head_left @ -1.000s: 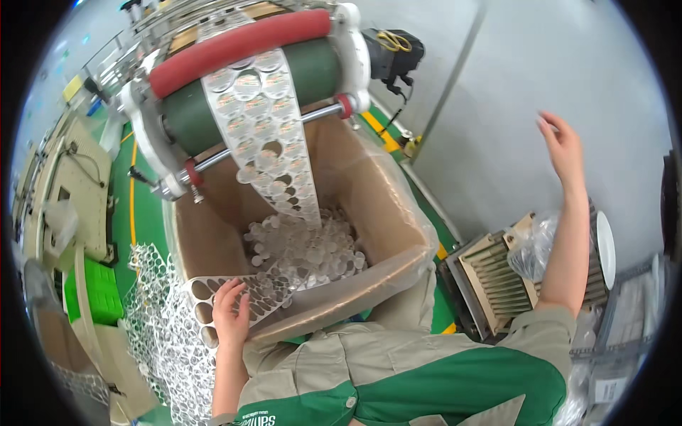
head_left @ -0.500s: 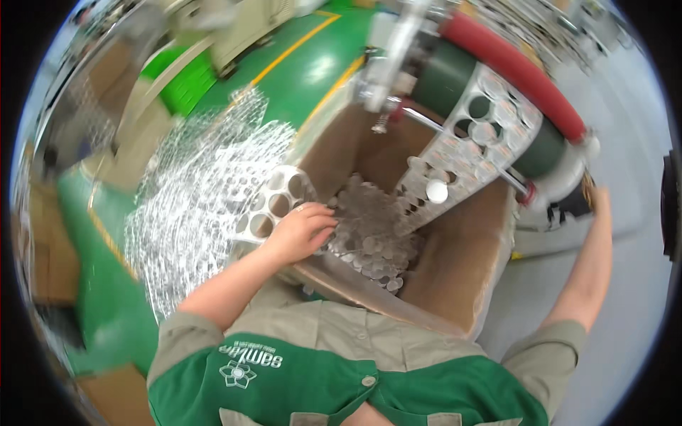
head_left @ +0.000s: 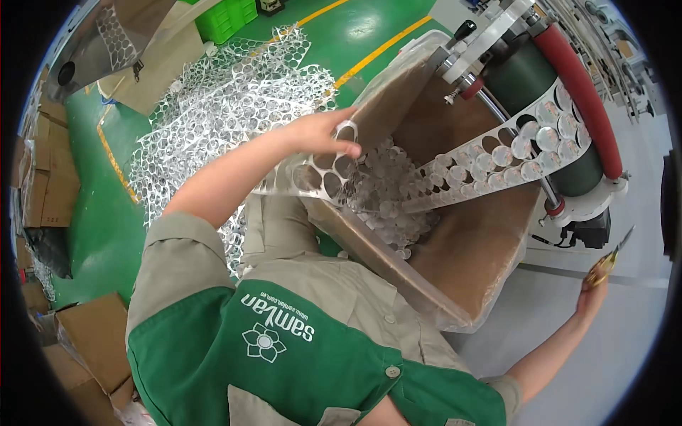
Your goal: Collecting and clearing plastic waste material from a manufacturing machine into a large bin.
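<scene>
My left hand (head_left: 328, 135) is closed on a white strip full of round holes (head_left: 332, 179), which hangs over the near left edge of a cardboard box (head_left: 490, 270). Off to the right, my right hand (head_left: 594, 290) grips scissors with gold-coloured handles (head_left: 605, 265), their blades pointing away from me. From a dark green roller (head_left: 522, 79), a wide band carrying rows of clear round discs (head_left: 497, 157) slopes down into the box. Loose discs (head_left: 387, 213) lie heaped inside, below the band's lower end.
A big heap of holed strip waste (head_left: 213, 135) covers the green floor on the left. A red roller (head_left: 579, 99) curves beside the green one. Cardboard boxes (head_left: 92, 334) stand at the lower left, and a bright green crate (head_left: 226, 20) at the far left.
My view has turned and shifted. My left hand has moved farther out with the strip. The right hand has drawn away from the roller's end, and the scissors now show clearly.
</scene>
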`<state>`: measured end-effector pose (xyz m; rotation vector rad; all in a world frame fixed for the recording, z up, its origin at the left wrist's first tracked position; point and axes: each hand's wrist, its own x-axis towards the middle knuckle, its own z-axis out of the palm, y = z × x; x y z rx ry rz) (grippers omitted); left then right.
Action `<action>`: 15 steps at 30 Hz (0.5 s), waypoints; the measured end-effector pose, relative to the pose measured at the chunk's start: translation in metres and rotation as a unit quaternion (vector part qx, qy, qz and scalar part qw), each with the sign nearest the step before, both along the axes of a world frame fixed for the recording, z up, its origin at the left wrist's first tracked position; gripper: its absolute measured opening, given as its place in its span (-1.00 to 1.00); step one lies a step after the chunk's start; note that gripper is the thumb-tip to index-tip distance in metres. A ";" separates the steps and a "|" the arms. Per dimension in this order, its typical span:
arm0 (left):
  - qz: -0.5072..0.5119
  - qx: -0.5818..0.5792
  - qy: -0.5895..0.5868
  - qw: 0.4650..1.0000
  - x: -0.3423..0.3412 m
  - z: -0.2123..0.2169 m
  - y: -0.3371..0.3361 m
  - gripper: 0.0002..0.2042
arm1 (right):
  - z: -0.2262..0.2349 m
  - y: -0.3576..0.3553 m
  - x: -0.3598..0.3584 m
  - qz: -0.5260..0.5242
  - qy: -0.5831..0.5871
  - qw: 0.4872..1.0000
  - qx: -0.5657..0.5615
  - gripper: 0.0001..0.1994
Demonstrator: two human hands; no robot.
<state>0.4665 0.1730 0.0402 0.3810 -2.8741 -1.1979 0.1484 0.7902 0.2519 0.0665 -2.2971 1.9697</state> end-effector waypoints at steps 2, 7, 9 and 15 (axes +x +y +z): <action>-0.008 -0.080 0.009 0.997 0.032 0.009 0.016 0.18 | 0.000 -0.021 0.087 0.064 0.014 0.996 0.055 -0.73; 0.115 -0.166 0.021 0.979 0.121 0.017 0.091 0.41 | -0.037 -0.112 0.214 0.235 -0.020 0.952 0.197 -0.74; 0.183 -0.142 0.041 0.972 0.130 -0.008 0.115 0.44 | -0.045 -0.155 0.242 0.301 -0.069 0.918 0.248 -0.72; 0.266 0.044 0.050 0.962 0.139 -0.058 0.137 -0.14 | -0.113 -0.230 0.281 0.562 -0.086 0.782 0.257 -0.65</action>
